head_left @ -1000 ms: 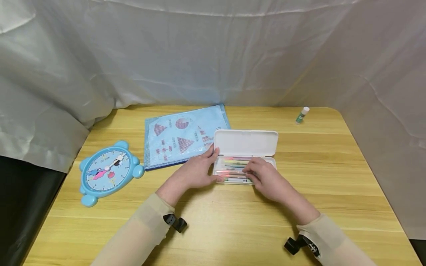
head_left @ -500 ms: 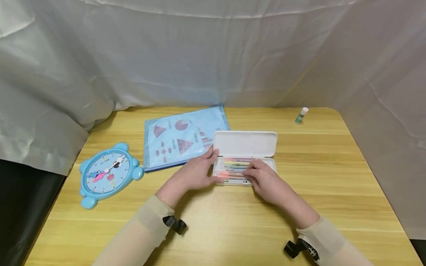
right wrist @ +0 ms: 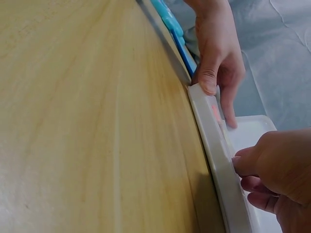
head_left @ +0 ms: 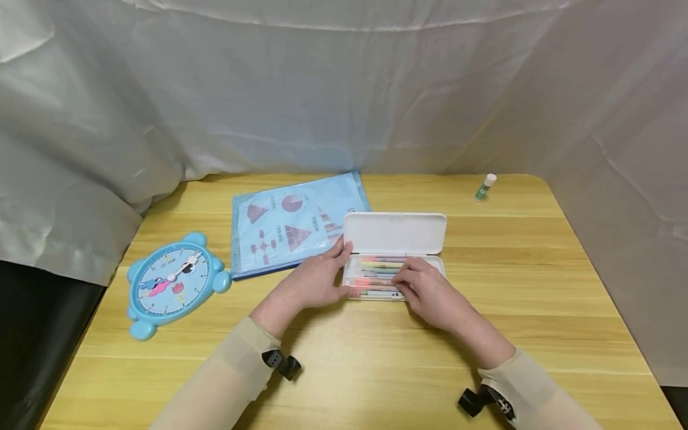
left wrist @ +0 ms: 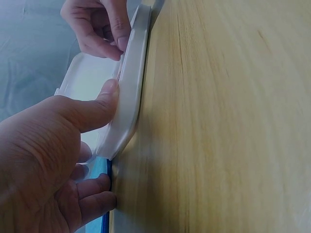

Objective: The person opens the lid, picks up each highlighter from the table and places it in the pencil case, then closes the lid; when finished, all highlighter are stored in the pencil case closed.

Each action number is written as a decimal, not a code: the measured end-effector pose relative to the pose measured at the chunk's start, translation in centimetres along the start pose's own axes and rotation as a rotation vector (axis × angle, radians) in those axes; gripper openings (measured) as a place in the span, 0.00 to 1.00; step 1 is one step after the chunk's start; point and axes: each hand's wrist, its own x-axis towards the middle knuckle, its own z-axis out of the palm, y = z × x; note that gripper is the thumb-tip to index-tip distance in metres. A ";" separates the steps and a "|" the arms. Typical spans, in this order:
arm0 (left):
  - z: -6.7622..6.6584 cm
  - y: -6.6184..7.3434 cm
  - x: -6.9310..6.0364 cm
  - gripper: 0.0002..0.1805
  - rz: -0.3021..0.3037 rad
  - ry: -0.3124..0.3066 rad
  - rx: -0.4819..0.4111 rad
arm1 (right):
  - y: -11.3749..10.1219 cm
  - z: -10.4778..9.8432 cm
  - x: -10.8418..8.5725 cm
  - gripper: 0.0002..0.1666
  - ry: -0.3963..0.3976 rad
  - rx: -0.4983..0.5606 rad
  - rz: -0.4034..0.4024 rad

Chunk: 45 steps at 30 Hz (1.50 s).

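Observation:
A white pencil case [head_left: 395, 234] lies with its lid raised, in the middle of the table in the head view. Slim coloured pens [head_left: 376, 269] lie side by side in its base. At the case's left end, my left hand [head_left: 317, 279] grips it, thumb on the near rim [left wrist: 108, 97] and fingers spread toward the hinge side. My right hand [head_left: 430, 292] reaches into the right half with curled fingers, and thumb and fingertips pinch at a pen. Its own hand hides the held part. In the right wrist view, the right hand [right wrist: 286, 167] bends over the case's edge.
A blue packet [head_left: 295, 221] printed with shapes lies behind the left hand, touching or close to the case. A blue toy clock [head_left: 174, 280] is at the left. A glue stick [head_left: 485, 187] stands at the back right. A grey curtain [head_left: 344, 89] hangs behind the wooden table.

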 end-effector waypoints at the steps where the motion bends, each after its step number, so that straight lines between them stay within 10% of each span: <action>1: 0.0 0.0 0.0 0.60 -0.004 -0.003 -0.002 | 0.0 -0.1 0.0 0.05 -0.003 -0.002 0.002; 14: 0.0 0.1 -0.1 0.60 0.002 0.002 -0.008 | 0.8 -2.8 -0.2 0.09 0.009 0.141 0.117; 27: 0.0 0.1 0.0 0.62 0.004 0.001 -0.002 | 3.0 -7.1 -0.1 0.07 0.218 0.175 0.051; 45: -0.1 0.1 0.0 0.60 -0.005 -0.011 -0.005 | 6.8 -10.9 1.4 0.27 0.201 0.277 0.363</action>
